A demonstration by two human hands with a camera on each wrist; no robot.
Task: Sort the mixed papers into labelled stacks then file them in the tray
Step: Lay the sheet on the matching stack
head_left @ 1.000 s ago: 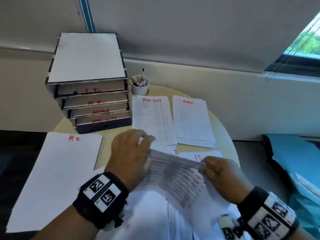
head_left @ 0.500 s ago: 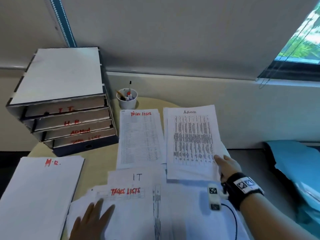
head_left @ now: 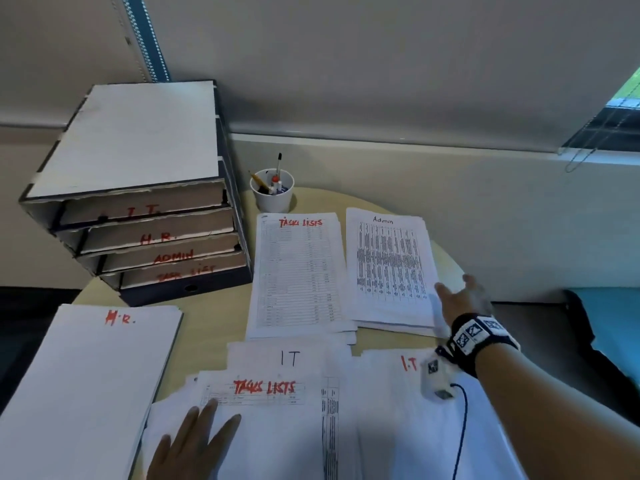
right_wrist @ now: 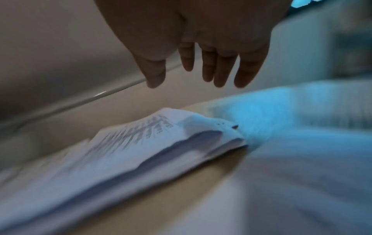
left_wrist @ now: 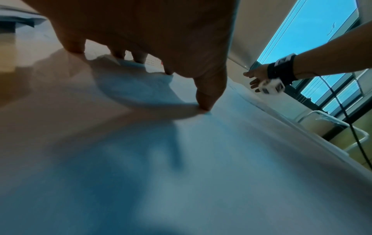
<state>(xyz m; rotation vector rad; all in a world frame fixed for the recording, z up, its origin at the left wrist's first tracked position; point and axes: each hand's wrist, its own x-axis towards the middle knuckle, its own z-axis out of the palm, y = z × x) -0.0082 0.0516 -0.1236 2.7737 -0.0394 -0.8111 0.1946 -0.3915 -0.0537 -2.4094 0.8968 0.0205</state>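
Observation:
A mixed pile of papers [head_left: 277,431] lies at the table's near edge, with a sheet headed TASKS LISTS on top. My left hand [head_left: 194,441] presses flat on it, fingers spread [left_wrist: 203,101]. Behind it lie a Task Lists stack [head_left: 298,275] and an Admin stack [head_left: 389,268], topped by a printed table sheet. My right hand [head_left: 460,299] hovers open, empty, just off the Admin stack's right edge [right_wrist: 141,143]. An H.R. stack [head_left: 86,386] lies at left, an I.T stack [head_left: 408,410] at near right. The labelled file tray [head_left: 145,209] stands back left.
A white cup of pens [head_left: 272,192] stands behind the Task Lists stack, next to the tray. The round table [head_left: 207,317] ends just past the Admin stack at right. A teal cushion [head_left: 609,327] lies beyond that edge. A cable [head_left: 462,427] trails from my right wrist.
My right hand carried a printed sheet from the near pile to the Admin stack, let it go and now lifts off to the right. My left hand slid back to the pile's near-left part.

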